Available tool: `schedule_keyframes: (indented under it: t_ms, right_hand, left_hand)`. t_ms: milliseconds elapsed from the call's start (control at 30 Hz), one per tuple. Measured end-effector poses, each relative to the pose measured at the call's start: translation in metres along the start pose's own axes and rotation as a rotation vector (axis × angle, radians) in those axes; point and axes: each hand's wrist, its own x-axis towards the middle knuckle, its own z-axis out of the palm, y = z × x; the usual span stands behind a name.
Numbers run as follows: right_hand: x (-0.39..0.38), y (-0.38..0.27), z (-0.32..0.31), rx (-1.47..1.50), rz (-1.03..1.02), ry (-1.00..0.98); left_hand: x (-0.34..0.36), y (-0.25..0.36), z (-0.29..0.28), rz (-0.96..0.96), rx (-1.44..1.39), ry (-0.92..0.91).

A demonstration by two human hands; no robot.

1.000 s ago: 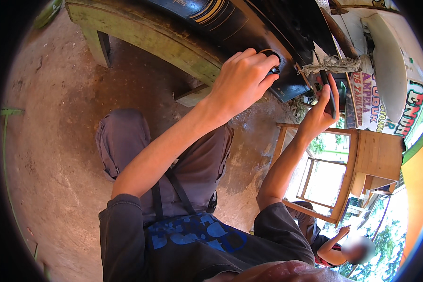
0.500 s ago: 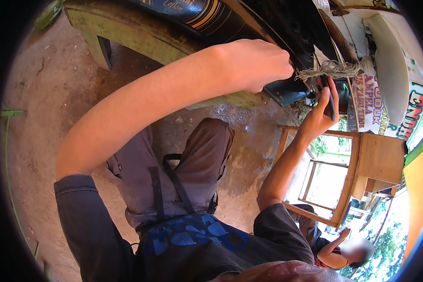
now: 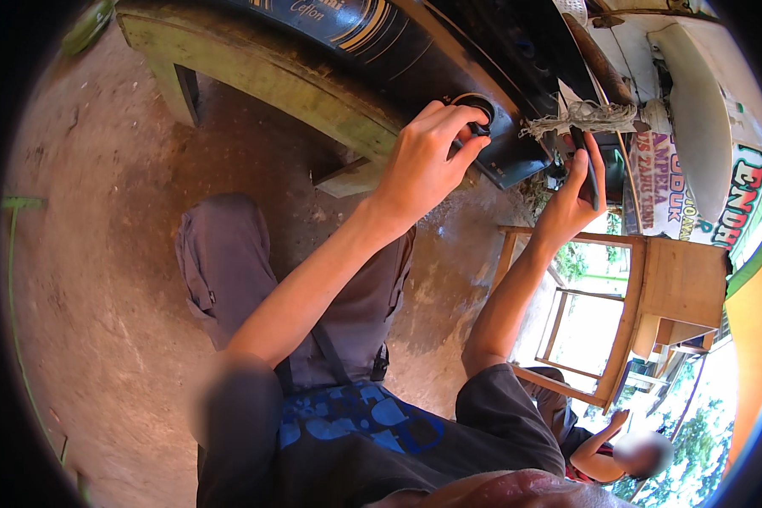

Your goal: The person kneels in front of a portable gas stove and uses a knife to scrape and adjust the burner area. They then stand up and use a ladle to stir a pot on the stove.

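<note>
My left hand (image 3: 427,157) has its thumb and fingers closed around a round black stove knob (image 3: 480,108). That knob sits on the glossy dark front panel of a gas stove (image 3: 398,59) with gold curved stripes. At the stove's right end, my right hand (image 3: 574,196) grips a thin, flat black object (image 3: 591,173) whose kind I cannot make out. A frayed bundle of pale string (image 3: 582,117) lies across its upper end, and whether the two are joined is unclear.
A worn, green-painted wooden bench (image 3: 254,80) bears the stove. To the right stand a wood-framed glass cabinet (image 3: 643,317) and a lettered banner (image 3: 665,182). Another person (image 3: 597,453) sits at the lower right. Below spreads a brown, worn floor (image 3: 102,254).
My left hand has drawn back from beside the string toward the left, uncovering the knob, and now grips it. My right hand still holds the black object, nearly unmoved.
</note>
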Motion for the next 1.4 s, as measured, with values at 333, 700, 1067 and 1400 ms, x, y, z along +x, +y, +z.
schedule_keyframes:
  t_ms: [333, 700, 1067, 1400]
  right_hand:
    - [0.001, 0.02, 0.004, 0.039, -0.046, 0.002]
    - [0.006, 0.023, 0.009, 0.029, 0.01, 0.012]
    - [0.014, 0.032, 0.014, -0.029, -0.007, 0.001]
    - [0.01, 0.026, 0.013, -0.019, -0.032, 0.055]
  left_hand:
    - [0.007, -0.001, -0.01, 0.114, 0.073, -0.097]
    - [0.005, 0.002, -0.008, 0.102, 0.178, -0.071]
    - [0.004, 0.004, -0.009, 0.045, 0.151, -0.08]
    - [0.004, 0.004, -0.009, 0.032, 0.158, -0.086]
